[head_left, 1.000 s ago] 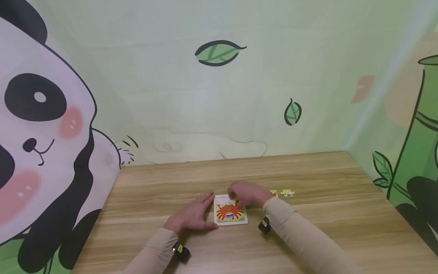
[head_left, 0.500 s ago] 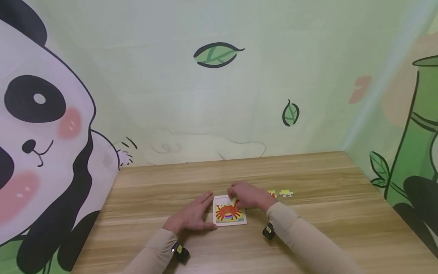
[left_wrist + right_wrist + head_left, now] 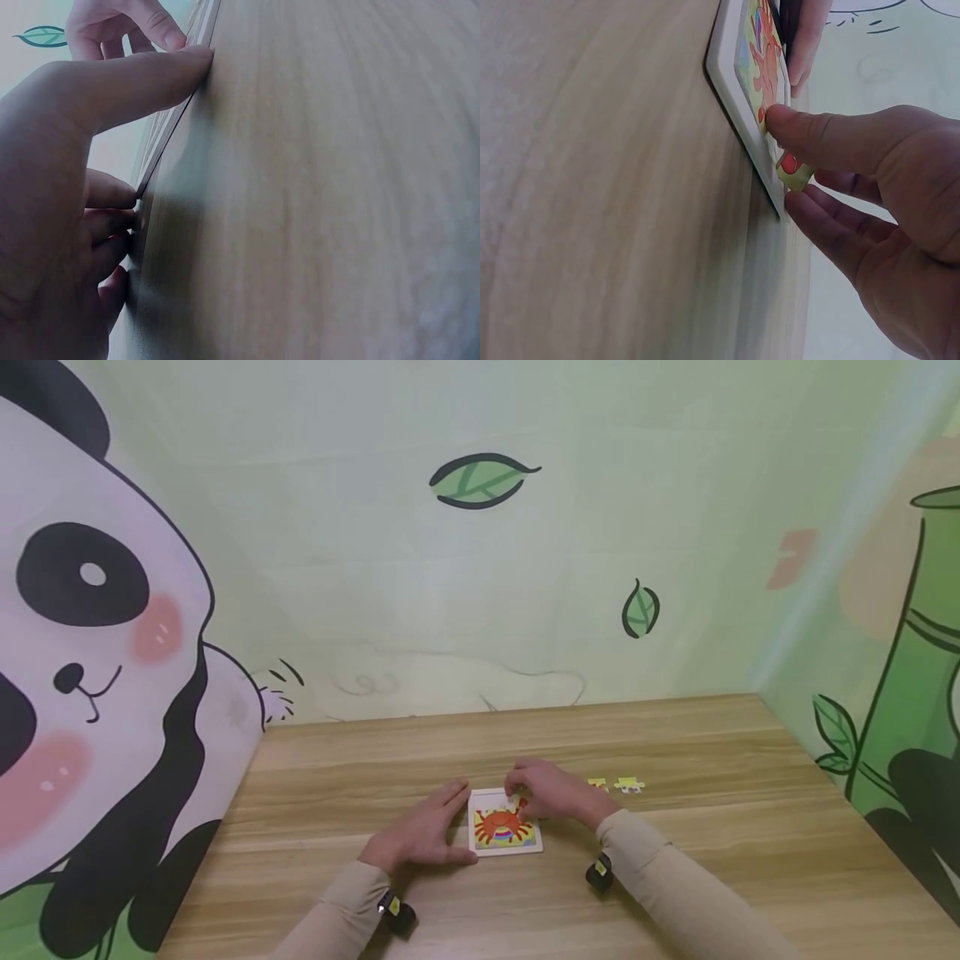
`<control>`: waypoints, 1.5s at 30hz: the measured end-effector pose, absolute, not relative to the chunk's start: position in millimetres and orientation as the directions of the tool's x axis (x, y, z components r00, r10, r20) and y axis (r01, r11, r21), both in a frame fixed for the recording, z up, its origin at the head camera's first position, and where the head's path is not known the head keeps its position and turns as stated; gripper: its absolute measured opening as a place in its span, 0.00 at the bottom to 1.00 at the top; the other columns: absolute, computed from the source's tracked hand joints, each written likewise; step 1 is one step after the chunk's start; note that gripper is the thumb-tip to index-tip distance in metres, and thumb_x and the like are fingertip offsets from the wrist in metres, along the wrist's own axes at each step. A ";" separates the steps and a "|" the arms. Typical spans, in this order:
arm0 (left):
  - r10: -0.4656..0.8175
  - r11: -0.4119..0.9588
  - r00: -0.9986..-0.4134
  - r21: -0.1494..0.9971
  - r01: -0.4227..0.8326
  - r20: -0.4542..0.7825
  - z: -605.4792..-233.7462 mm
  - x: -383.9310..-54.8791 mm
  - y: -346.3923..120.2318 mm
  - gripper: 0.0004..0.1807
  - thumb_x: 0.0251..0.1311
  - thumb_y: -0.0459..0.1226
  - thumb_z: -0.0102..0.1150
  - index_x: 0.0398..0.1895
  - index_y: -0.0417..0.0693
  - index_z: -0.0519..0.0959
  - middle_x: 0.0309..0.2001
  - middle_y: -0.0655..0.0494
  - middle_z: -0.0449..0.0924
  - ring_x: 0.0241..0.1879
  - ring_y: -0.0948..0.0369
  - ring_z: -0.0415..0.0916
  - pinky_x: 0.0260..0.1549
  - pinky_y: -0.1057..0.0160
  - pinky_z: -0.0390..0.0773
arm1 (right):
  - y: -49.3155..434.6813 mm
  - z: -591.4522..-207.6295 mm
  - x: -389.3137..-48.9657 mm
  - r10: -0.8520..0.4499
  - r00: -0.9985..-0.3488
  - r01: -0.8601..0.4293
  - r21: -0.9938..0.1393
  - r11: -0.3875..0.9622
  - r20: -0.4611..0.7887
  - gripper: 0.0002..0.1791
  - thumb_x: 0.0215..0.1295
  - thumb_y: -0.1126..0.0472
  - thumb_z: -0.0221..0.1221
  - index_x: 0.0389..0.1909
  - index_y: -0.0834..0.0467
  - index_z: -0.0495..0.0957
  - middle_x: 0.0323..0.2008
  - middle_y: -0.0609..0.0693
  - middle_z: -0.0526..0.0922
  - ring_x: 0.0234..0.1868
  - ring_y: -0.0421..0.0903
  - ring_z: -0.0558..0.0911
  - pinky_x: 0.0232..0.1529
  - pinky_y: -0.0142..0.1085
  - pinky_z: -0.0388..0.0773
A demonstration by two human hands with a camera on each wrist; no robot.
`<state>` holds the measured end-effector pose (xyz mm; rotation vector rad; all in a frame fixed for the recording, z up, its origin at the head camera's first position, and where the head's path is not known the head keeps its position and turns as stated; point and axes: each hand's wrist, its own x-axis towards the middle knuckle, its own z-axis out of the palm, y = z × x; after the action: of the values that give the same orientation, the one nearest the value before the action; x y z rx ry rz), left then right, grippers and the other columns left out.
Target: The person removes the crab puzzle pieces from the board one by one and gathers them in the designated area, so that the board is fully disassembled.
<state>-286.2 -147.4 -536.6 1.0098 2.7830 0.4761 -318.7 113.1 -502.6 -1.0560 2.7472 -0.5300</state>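
Note:
A white-framed jigsaw tray (image 3: 506, 852) lies on the table, filled in its lower part with a red crab picture (image 3: 497, 823) on yellow. My left hand (image 3: 422, 832) rests along the tray's left side, fingers extended, thumb near the lower left corner. Over the tray's upper right part is my right hand (image 3: 553, 791). In the right wrist view, its thumb and fingers pinch a yellow-green jigsaw piece (image 3: 793, 174) with a red patch, tilted at the tray's edge. From the head camera, that piece is mostly hidden behind the right hand.
Two loose jigsaw pieces lie right of the tray: one (image 3: 630, 785) farther out, another (image 3: 597, 783) partly behind the right hand. The wooden table (image 3: 360, 752) meets a printed backdrop (image 3: 375, 568) at its far edge.
My right hand has shifted slightly right over the tray, and its wrist has swung outward and nearer to me. The left hand and tray keep their places.

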 end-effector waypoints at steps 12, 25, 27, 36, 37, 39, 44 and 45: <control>0.640 0.730 -0.767 0.344 0.591 -0.041 -535.0 -285.8 -145.8 0.59 0.49 0.63 0.64 0.75 0.36 0.53 0.76 0.42 0.49 0.75 0.48 0.48 0.72 0.50 0.58 | 120.5 -505.7 -322.8 -0.695 -0.719 -0.647 -0.372 0.666 0.005 0.16 0.54 0.60 0.70 0.45 0.51 0.82 0.43 0.43 0.78 0.42 0.41 0.77 0.44 0.35 0.78; 0.639 0.731 -0.769 0.337 0.593 -0.032 -535.6 -286.7 -145.3 0.59 0.49 0.63 0.64 0.75 0.36 0.53 0.76 0.42 0.50 0.75 0.48 0.49 0.72 0.50 0.58 | 123.0 -502.9 -324.0 -0.657 -0.754 -0.583 -0.434 0.686 -0.025 0.22 0.57 0.58 0.69 0.53 0.54 0.79 0.45 0.45 0.81 0.44 0.42 0.78 0.48 0.37 0.79; 0.639 0.730 -0.769 0.340 0.593 -0.032 -534.8 -286.3 -145.6 0.59 0.49 0.63 0.65 0.75 0.36 0.53 0.76 0.41 0.50 0.75 0.48 0.49 0.72 0.50 0.58 | 123.2 -502.0 -323.7 -0.645 -0.763 -0.567 -0.449 0.691 -0.029 0.23 0.56 0.58 0.69 0.54 0.55 0.78 0.45 0.45 0.81 0.44 0.41 0.78 0.49 0.38 0.79; 0.649 0.723 -0.760 0.334 0.604 -0.029 -533.3 -285.6 -147.0 0.59 0.48 0.63 0.65 0.74 0.34 0.54 0.76 0.39 0.49 0.75 0.46 0.49 0.72 0.49 0.58 | 129.1 -500.1 -323.6 -0.619 -0.785 -0.517 -0.515 0.684 -0.034 0.21 0.55 0.59 0.70 0.51 0.55 0.79 0.44 0.45 0.82 0.45 0.41 0.79 0.49 0.36 0.79; 0.648 0.724 -0.761 0.334 0.604 -0.030 -533.5 -285.6 -147.0 0.59 0.49 0.63 0.65 0.74 0.34 0.54 0.76 0.39 0.49 0.75 0.46 0.49 0.72 0.50 0.58 | 130.2 -499.7 -323.5 -0.616 -0.787 -0.513 -0.520 0.683 -0.035 0.21 0.55 0.59 0.70 0.51 0.55 0.79 0.44 0.45 0.82 0.45 0.41 0.79 0.49 0.36 0.80; 0.646 0.728 -0.763 0.329 0.601 -0.036 -534.3 -285.5 -146.8 0.60 0.49 0.63 0.65 0.74 0.34 0.53 0.76 0.40 0.49 0.75 0.46 0.49 0.72 0.50 0.57 | 131.9 -498.4 -323.3 -0.609 -0.793 -0.502 -0.528 0.685 -0.035 0.22 0.55 0.59 0.70 0.51 0.56 0.79 0.45 0.45 0.82 0.46 0.41 0.79 0.49 0.36 0.79; 0.642 0.734 -0.766 0.321 0.598 -0.041 -536.4 -285.5 -146.6 0.60 0.49 0.64 0.64 0.75 0.36 0.53 0.76 0.41 0.48 0.75 0.47 0.48 0.72 0.50 0.57 | 136.3 -495.2 -322.5 -0.584 -0.811 -0.475 -0.550 0.687 -0.028 0.23 0.55 0.60 0.70 0.52 0.58 0.79 0.45 0.46 0.82 0.46 0.42 0.79 0.50 0.38 0.79; 0.640 0.735 -0.767 0.322 0.596 -0.042 -536.7 -285.4 -146.5 0.59 0.49 0.64 0.64 0.75 0.36 0.53 0.76 0.41 0.48 0.75 0.47 0.48 0.72 0.50 0.57 | 137.5 -495.0 -322.3 -0.580 -0.814 -0.472 -0.555 0.685 -0.024 0.22 0.55 0.60 0.70 0.52 0.58 0.79 0.45 0.47 0.82 0.46 0.43 0.79 0.50 0.39 0.79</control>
<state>-285.4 -146.5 -536.7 0.9983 2.7849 0.4399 -322.3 137.5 -495.0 -0.8525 2.6983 -0.8067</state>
